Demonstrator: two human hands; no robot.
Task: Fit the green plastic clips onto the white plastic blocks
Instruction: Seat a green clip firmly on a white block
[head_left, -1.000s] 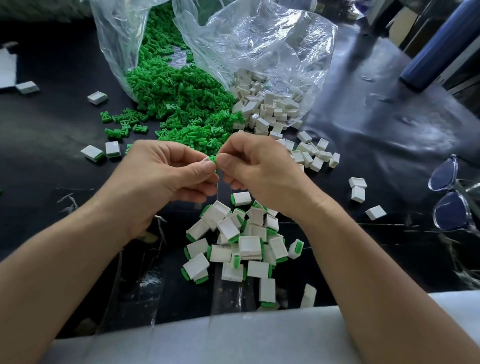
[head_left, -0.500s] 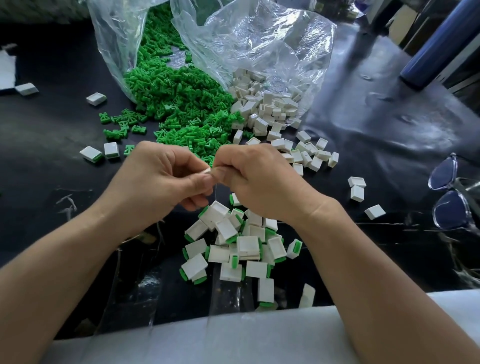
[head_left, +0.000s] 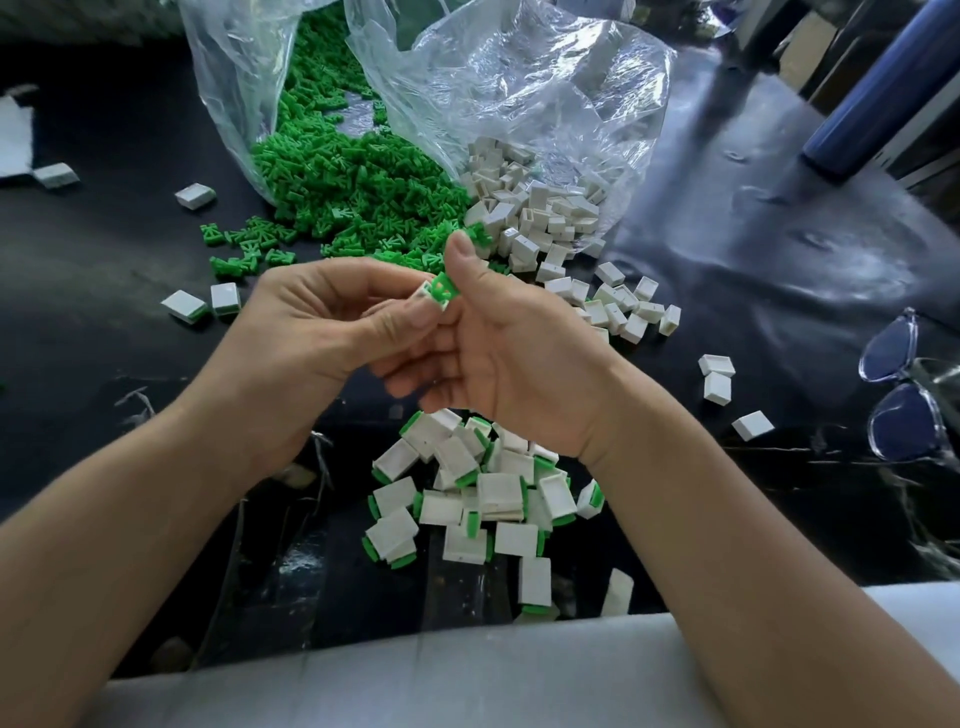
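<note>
- Left hand (head_left: 311, 332), above and to the left of the finished heap (head_left: 478, 499): thumb and fingertips pinch a white block (head_left: 422, 300) by its sides, with its open mouth turned toward the other hand. Too hard a squeeze on the thin walls could narrow the mouth and make the clip bind. Too loose a pinch would let the block twist when the push comes.
- Green clip (head_left: 445, 288), straight above the finished heap, at the block's mouth: it looks only partly seated and somewhat askew, with one corner proud of the rim. Pressed home at that tilt it could jam, bend a leg or spring out.
- Relative to the grips: the block sits at the left fingertips, just past the thumb tip. The clip lies where the two hands meet, touching the block on one side and the lower part of the right thumb on the other.
- A half-seated piece dropped straight down would land on the finished heap and pass for done.
- Right hand (head_left: 519, 353), above the heap's right part: the thumb stands upright beside the clip and the fingers curl under the left thumb. It appears to pinch the clip against the forefinger, though that contact is hidden. The thumb pad sits above the clip, not on its back, so a push might slide off.
- Loose white blocks (head_left: 545, 218), beyond the heap and to its right: a dropped bare block would be lost among them.
</note>
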